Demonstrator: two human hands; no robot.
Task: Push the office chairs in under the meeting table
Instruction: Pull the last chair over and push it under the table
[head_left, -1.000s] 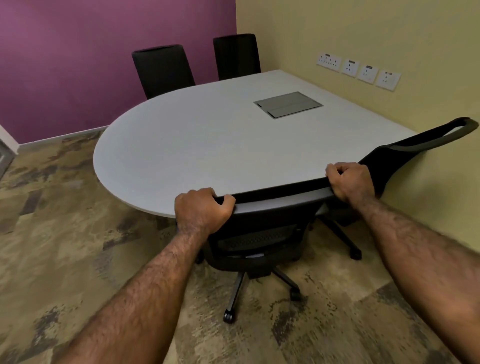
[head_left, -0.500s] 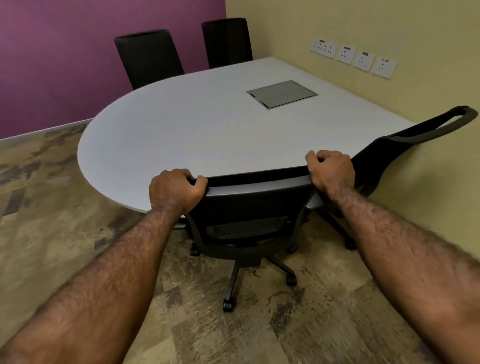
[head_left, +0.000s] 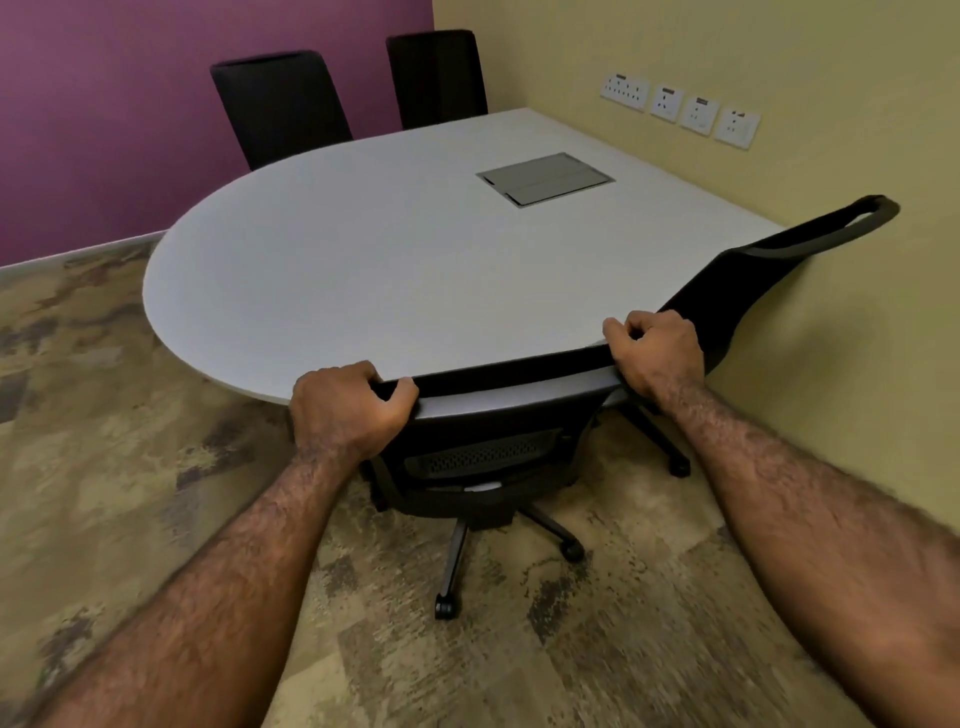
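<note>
A black office chair (head_left: 493, 457) stands at the near edge of the pale grey meeting table (head_left: 363, 249), its seat hidden under the tabletop. My left hand (head_left: 348, 405) grips the left end of its top rail. My right hand (head_left: 654, 351) grips the right end. A second black chair (head_left: 753, 280) sits to the right, against the yellow wall, its back leaning over the table edge. Two more black chairs, the left one (head_left: 283, 106) and the right one (head_left: 436, 78), stand tucked in at the far side by the purple wall.
A grey cable hatch (head_left: 545, 178) is set flush in the tabletop. Wall sockets (head_left: 680, 109) line the yellow wall on the right. Patterned carpet (head_left: 104, 467) spreads to the left and behind the chair, whose castor legs (head_left: 447, 603) stick out toward me.
The chair has stayed against the table edge with both hands holding its top rail. My view has shifted slightly, first leftward and closer, then back.
</note>
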